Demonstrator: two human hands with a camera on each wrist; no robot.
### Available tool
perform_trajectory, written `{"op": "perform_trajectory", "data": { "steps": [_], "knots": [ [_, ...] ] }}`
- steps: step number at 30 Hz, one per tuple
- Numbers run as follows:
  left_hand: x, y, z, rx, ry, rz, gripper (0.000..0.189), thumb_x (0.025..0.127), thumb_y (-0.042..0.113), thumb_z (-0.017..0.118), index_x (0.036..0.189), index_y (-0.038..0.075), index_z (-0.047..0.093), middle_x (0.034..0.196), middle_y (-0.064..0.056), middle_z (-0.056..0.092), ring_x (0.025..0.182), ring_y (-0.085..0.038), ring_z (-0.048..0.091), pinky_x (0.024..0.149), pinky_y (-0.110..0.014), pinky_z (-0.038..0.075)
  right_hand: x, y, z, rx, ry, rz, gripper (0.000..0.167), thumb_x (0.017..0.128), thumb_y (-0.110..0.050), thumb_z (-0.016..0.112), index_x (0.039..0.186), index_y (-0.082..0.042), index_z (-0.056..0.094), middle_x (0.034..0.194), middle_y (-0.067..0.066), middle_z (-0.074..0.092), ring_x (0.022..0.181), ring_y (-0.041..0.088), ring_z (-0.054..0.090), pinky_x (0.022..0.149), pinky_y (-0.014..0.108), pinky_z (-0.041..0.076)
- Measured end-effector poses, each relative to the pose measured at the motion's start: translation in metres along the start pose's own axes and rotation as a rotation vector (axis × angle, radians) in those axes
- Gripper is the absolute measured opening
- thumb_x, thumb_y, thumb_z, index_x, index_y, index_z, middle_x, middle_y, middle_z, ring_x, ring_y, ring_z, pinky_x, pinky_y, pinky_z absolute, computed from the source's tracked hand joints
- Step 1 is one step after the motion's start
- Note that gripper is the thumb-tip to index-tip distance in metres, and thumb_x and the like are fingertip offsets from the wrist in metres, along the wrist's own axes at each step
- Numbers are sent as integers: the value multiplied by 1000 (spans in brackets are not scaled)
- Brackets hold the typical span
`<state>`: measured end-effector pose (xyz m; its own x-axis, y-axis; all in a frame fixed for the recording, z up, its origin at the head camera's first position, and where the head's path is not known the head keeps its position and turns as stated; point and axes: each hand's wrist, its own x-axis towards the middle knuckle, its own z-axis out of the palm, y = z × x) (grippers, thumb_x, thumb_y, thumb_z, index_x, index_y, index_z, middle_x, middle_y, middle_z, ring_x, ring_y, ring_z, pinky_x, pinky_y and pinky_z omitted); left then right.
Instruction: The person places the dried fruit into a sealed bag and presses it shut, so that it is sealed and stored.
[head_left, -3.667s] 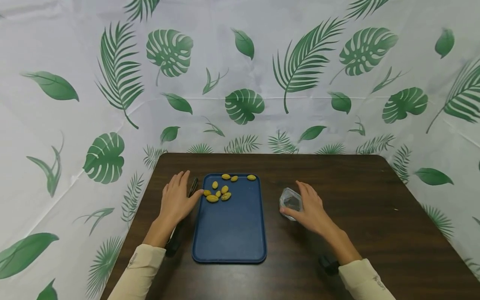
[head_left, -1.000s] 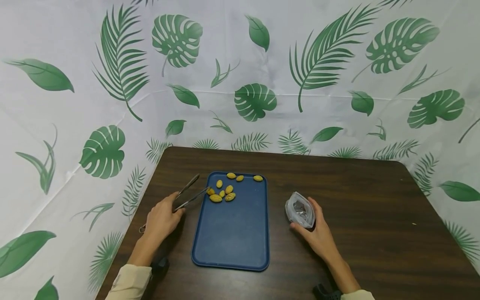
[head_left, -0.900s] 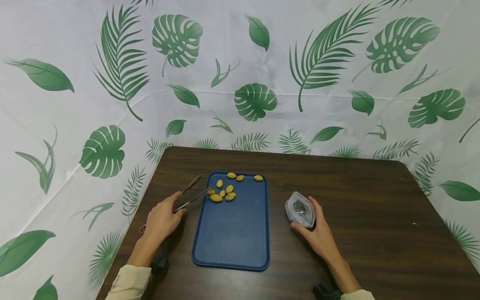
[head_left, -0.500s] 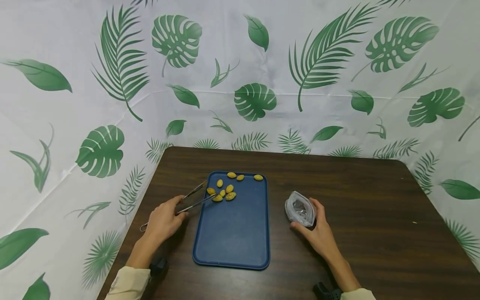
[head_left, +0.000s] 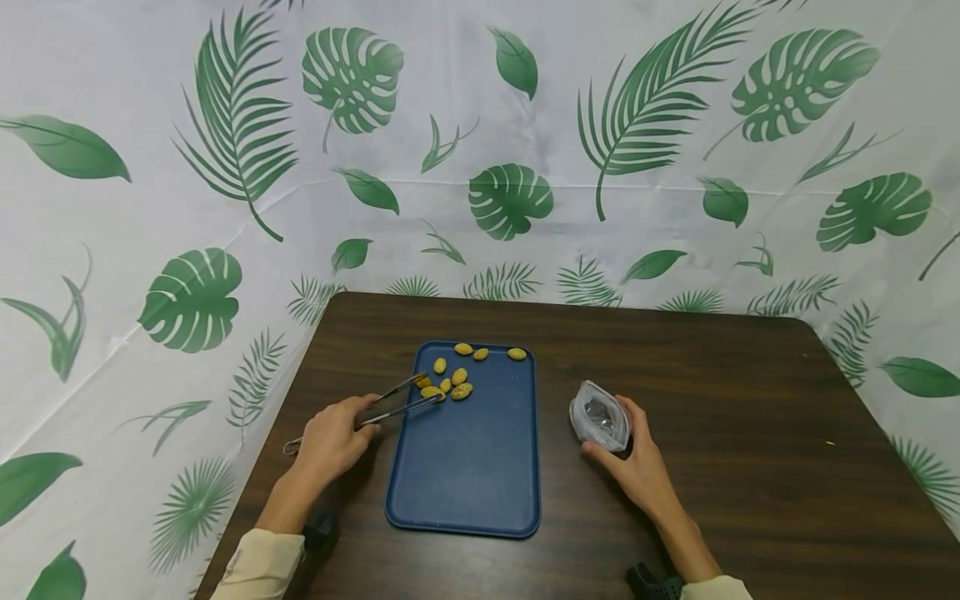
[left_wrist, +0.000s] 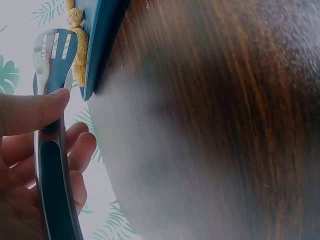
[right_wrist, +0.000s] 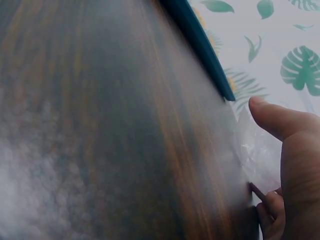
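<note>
My left hand (head_left: 332, 440) holds a pair of metal tongs (head_left: 405, 408) between thumb and fingers; the left wrist view shows their slotted head (left_wrist: 64, 45) and dark handle inlay. The two tips are spread apart over the upper left of a blue tray (head_left: 465, 467), around small yellow, wrinkled oval pieces (head_left: 431, 392); whether the tips touch them I cannot tell. Right of the tray, my right hand (head_left: 639, 471) curls thumb and fingers round a clear plastic bag (head_left: 600, 421), its mouth facing up. Crinkled plastic (right_wrist: 260, 150) shows beyond the thumb in the right wrist view.
More yellow pieces (head_left: 460, 377) lie near the tray's far end, one at its far right corner (head_left: 517, 354). The dark wooden table (head_left: 712, 400) reaches to a leaf-print cloth (head_left: 570, 233) behind and at the sides.
Earlier the left hand was open beside the tongs; now it holds them. Over the last second the tongs have moved right, over the tray. The right hand keeps its hold on the bag.
</note>
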<state>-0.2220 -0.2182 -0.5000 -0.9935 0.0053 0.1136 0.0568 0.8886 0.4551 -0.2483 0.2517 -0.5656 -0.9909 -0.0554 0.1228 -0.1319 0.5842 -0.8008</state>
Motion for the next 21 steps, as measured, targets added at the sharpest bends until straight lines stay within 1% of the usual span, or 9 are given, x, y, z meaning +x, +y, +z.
{"op": "perform_trajectory", "data": {
  "steps": [7,9,11,14,18,21],
  "knots": [
    [2,1,1,8,-12,12,42,87,16,78,129,12,73,84,-3,73,79,-28,70,65,-50,51,0,0,0,-14,1,-6,98,84,-37,86,160,-23,27,153,17,49,132,34,52,104,60,41],
    [2,1,1,12,-9,18,42,87,16,78,128,12,74,88,-5,75,78,-27,69,63,-48,51,0,0,0,-16,0,-7,98,84,-38,86,160,-23,27,152,17,49,132,34,52,104,60,41],
    [3,1,2,18,-2,23,41,87,15,78,127,12,74,94,-8,78,79,-28,70,62,-48,50,0,0,0,-16,-3,-9,97,84,-38,86,160,-23,27,152,17,49,132,34,52,104,60,41],
    [2,0,2,24,7,24,39,88,15,77,127,11,74,104,-13,79,83,-34,73,62,-50,51,0,0,-1,-14,-7,-13,96,85,-38,86,160,-24,28,152,16,49,133,34,51,104,61,41],
    [2,1,3,42,23,31,38,88,15,77,125,12,75,106,-16,79,89,-41,74,63,-55,53,-1,0,-1,-12,-7,-18,95,84,-38,86,160,-24,29,152,16,49,134,34,51,105,62,40],
    [2,1,5,59,35,41,36,87,15,77,123,13,77,107,-17,79,92,-43,74,65,-57,53,-1,1,0,-16,-4,-19,95,84,-38,86,159,-24,30,151,15,50,134,34,51,105,62,40]
  ]
}}
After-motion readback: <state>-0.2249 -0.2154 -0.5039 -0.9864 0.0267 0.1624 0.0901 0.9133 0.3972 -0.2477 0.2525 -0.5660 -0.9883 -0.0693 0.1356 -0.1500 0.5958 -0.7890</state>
